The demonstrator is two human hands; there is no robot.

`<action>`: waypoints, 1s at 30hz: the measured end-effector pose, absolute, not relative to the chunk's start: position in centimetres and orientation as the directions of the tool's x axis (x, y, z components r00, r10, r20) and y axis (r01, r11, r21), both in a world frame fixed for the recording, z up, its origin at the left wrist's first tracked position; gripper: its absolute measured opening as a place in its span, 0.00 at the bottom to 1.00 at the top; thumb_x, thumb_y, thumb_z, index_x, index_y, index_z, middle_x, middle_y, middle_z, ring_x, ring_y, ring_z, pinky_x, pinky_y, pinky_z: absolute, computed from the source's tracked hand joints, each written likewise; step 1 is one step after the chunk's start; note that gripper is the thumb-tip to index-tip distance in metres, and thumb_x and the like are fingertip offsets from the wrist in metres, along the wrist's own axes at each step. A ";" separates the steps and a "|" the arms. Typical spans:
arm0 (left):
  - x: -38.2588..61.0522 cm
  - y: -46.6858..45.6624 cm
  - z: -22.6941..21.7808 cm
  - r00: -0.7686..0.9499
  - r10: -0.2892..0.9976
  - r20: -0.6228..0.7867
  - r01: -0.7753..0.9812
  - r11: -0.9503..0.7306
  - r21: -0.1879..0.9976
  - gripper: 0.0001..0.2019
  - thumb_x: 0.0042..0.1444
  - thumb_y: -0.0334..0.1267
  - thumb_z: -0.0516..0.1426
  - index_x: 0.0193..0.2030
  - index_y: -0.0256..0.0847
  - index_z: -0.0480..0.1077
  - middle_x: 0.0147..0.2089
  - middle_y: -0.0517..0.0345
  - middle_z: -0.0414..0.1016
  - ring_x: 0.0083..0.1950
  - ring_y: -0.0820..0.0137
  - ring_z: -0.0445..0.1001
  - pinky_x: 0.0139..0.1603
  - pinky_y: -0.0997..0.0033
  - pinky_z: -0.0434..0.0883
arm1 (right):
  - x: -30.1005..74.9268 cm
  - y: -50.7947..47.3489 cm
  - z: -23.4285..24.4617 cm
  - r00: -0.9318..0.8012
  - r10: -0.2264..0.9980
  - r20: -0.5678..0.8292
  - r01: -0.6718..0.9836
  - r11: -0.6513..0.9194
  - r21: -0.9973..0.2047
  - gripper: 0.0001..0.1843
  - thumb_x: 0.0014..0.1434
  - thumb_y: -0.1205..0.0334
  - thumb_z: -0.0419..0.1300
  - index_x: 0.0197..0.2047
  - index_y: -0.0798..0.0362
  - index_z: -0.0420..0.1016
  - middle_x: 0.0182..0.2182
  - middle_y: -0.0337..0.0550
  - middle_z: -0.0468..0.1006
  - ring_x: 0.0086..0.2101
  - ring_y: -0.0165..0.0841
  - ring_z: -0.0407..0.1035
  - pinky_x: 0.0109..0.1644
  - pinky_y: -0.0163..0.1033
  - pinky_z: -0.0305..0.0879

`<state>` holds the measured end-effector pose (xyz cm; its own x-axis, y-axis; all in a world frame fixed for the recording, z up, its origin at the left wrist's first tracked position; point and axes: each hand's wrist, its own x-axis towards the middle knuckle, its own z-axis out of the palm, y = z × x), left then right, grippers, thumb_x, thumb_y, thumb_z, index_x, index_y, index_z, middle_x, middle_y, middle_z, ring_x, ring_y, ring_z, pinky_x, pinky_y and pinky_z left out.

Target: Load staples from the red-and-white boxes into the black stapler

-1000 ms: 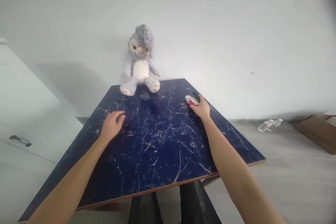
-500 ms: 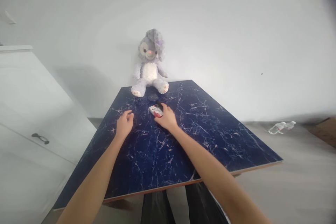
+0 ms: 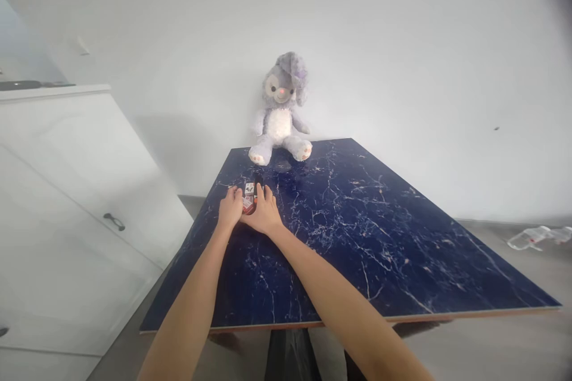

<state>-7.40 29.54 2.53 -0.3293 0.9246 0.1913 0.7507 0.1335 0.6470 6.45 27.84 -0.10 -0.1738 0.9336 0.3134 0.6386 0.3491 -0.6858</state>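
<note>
The box [image 3: 248, 203] is red and white, the table [image 3: 357, 244] white-veined blue

Red-and-white box [image 3: 248, 202], slim black object [image 3: 258, 178] beside it, between fingers [image 3: 233, 192]

Plush toy [image 3: 279, 122] sat at far side of surface [image 3: 402, 250], wall [image 3: 402, 71] behind. Nearer person, in front of toy and slightly left: box [image 3: 248, 205], between left hand [image 3: 231, 207] and right hand [image 3: 264, 212]. Second item [image 3: 258, 178] just right of box. Cabinet [image 3: 67, 178] stood left of surface, object [image 3: 20, 85] on top. Far right, bottles [image 3: 529, 238] lay on floor [image 3: 482, 345], near wall. Person's legs [image 3: 292, 354] were below near edge.
</note>
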 end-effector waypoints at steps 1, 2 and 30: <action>-7.6 29.5 2.7 -0.340 0.924 0.175 0.752 0.155 0.641 0.26 0.66 0.51 0.48 0.65 0.41 0.66 0.61 0.41 0.75 0.64 0.49 0.72 0.64 0.51 0.66 | 6.7 27.8 -0.1 -0.189 0.934 0.303 0.627 0.353 -0.695 0.66 0.45 0.42 0.68 0.76 0.60 0.39 0.72 0.67 0.42 0.71 0.56 0.42 0.71 0.56 0.46; -7.7 29.4 2.8 -0.352 0.923 0.157 0.751 0.178 0.636 0.28 0.64 0.52 0.52 0.66 0.40 0.66 0.61 0.37 0.74 0.63 0.46 0.72 0.63 0.48 0.67 | 6.9 27.7 -0.1 -0.196 0.934 0.298 0.612 0.354 -0.707 0.65 0.46 0.43 0.67 0.76 0.59 0.39 0.73 0.66 0.41 0.71 0.55 0.41 0.71 0.56 0.46; -10.4 28.9 3.0 -0.085 0.994 0.067 0.535 -0.011 0.845 0.43 0.56 0.46 0.65 0.75 0.42 0.52 0.71 0.38 0.63 0.66 0.53 0.71 0.59 0.58 0.74 | 10.0 34.5 0.6 -0.269 0.910 0.317 0.637 0.414 -0.650 0.36 0.53 0.72 0.56 0.66 0.51 0.64 0.53 0.51 0.78 0.54 0.48 0.70 0.59 0.52 0.64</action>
